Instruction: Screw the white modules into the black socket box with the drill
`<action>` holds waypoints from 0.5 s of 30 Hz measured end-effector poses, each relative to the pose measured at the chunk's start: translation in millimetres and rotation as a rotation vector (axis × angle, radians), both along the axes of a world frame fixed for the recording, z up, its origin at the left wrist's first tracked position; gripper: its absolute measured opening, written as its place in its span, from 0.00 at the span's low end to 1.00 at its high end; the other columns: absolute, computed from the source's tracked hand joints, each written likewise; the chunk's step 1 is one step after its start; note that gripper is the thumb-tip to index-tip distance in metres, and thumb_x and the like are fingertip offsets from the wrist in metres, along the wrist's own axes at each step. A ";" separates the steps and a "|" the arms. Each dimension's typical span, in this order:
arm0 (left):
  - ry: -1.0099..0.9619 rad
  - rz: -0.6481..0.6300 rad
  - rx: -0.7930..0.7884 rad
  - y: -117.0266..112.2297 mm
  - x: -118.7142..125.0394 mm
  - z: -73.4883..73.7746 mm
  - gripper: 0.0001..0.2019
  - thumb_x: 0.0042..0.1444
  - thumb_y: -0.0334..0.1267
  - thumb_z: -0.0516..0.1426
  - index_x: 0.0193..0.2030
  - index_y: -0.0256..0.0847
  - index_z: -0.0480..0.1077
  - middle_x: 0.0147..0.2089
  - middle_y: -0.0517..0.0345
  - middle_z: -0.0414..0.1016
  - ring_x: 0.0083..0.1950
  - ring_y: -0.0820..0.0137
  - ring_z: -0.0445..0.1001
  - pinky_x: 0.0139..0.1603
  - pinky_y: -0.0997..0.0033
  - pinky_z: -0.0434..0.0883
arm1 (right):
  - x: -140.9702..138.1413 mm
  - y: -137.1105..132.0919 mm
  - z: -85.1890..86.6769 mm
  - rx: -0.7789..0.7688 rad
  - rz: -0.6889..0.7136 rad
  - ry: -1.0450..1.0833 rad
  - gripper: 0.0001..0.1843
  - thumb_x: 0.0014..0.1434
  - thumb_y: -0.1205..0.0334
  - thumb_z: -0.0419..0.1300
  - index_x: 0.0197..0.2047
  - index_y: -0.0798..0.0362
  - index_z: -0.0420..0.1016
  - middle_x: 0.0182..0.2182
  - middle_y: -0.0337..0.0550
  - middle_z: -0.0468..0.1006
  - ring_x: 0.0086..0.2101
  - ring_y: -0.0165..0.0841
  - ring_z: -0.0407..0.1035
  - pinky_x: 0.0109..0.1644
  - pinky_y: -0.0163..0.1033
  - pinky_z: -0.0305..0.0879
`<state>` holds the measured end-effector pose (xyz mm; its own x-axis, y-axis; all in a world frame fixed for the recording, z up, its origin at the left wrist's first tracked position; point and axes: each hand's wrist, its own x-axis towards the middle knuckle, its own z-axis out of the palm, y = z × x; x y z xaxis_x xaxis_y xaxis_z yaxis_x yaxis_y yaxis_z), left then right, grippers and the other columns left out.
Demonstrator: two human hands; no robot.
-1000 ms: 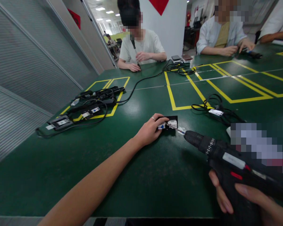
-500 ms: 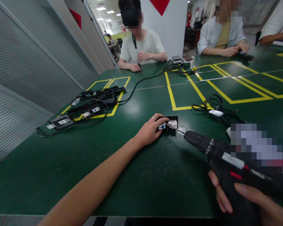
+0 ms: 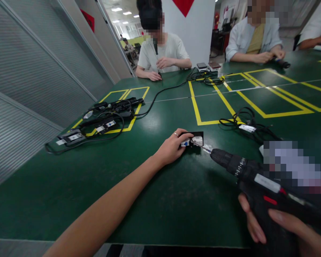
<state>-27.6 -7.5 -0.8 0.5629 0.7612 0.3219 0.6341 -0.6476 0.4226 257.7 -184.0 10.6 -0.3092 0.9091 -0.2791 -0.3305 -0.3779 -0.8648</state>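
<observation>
My left hand (image 3: 173, 147) grips a small black box with white labels (image 3: 197, 140) on the green table, its fingers over the left end and top. In my right hand (image 3: 259, 221) is a black cordless drill (image 3: 246, 167), held by its handle and pointing left. The drill's thin bit (image 3: 205, 147) reaches the right part of the labelled side of the box. Whether it sits in a screw is too small to tell. Just behind the bit, by the chuck, shows a small whitish transparent piece (image 3: 208, 146).
Black adapters and cables (image 3: 104, 123) lie in a yellow-taped area at left. A coiled black cable (image 3: 246, 123) lies beyond the drill, near a blurred-out object (image 3: 291, 160). Across the green table (image 3: 160, 203), a person (image 3: 164, 53) holds a screwdriver; another person (image 3: 256, 43) handles a dark tool.
The whole view has shifted slightly to the right. My hands, the box and the drill keep the same positions relative to each other.
</observation>
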 end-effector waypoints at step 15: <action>0.001 0.000 0.003 0.1 -0.7 -0.7 0.26 0.53 0.23 0.52 0.58 0.46 0.60 0.57 0.52 0.60 0.57 0.64 0.63 0.60 0.56 0.66 | 1.6 0.5 -5.6 -0.020 -0.030 0.023 0.16 0.61 0.57 0.48 0.40 0.53 0.75 0.22 0.45 0.78 0.23 0.38 0.70 0.30 0.42 0.64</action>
